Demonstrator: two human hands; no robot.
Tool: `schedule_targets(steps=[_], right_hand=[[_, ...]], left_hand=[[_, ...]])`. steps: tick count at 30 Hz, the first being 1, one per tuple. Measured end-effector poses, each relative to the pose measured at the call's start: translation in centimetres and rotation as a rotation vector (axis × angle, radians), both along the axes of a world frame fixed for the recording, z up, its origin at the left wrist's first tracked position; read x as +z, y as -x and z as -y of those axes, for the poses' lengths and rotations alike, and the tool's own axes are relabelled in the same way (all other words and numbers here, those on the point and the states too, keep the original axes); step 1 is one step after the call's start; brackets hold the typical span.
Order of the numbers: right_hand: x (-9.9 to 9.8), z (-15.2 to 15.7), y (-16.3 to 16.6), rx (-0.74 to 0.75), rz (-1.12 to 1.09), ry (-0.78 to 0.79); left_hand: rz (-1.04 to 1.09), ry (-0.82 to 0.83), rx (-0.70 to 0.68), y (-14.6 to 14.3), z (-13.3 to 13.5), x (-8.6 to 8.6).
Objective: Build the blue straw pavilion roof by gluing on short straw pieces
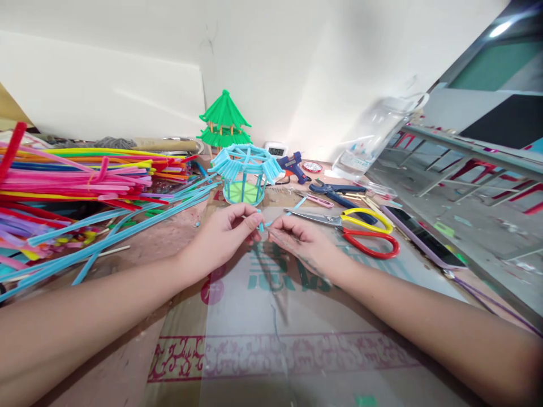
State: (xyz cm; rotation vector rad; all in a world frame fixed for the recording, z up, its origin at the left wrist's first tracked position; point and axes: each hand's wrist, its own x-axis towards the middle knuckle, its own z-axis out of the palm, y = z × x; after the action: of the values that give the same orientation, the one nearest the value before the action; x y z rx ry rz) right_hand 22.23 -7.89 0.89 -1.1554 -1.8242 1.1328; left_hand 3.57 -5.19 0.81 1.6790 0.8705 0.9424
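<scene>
left hand: fingers pinched | right hand: fingers curled | forearms converging

"Any way in from the desk's near edge?"
"Over the printed sheet, up to left hand and right hand."
"And beyond?"
"Blue pavilion ahead, scissors and phone toward the right edge, pipe cleaners heaped along the left."

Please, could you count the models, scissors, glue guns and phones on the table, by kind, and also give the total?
Models: 2 (green model, blue model)
Scissors: 1 pair
Glue gun: 1
Phone: 1
Total: 5
</scene>
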Motion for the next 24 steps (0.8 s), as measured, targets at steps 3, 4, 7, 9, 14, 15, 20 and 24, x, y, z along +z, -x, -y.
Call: schedule_targets(steps=[3,4,7,9,14,15,20,24], right_hand=[[0.5,0.2,-0.3,0.003,0.061,-0.017],[0.6,0.2,-0.4,0.001,0.071,-0.04],[0.8,0.3,-0.6,0.018,0.064,-0.096],[0.9,0.4,-0.6,0.063,0.056,-0.077],[1.1,0.6,-0.3,0.185,0.078,0.076],[1.1,0.6,-0.2,0.201,0.085,0.096],[0.5,0.2,0.2,0.017,-0.075,0.055],[0.1,-0.4,-0.1,-0.111,-0.159,-0.01]], left_hand=[[0.002,0.01,0.029,0.0,0.1,0.1],[-0.006,-0.008,0.038,0.1,0.1,0.3],[-0.032,-0.17,0.032,0.3,0.6,0.6],[-0.059,-0.318,-0.011,0.4,0.9,0.8],[-0.143,-0.496,-0.071,0.4,1.4,0.7],[-0.156,-0.493,-0.064,0.4,1.4,0.6],[-0.162,-0.406,0.041,0.3,0.6,0.3],[-0.161,-0.251,0.019,0.3,-0.2,0.2]])
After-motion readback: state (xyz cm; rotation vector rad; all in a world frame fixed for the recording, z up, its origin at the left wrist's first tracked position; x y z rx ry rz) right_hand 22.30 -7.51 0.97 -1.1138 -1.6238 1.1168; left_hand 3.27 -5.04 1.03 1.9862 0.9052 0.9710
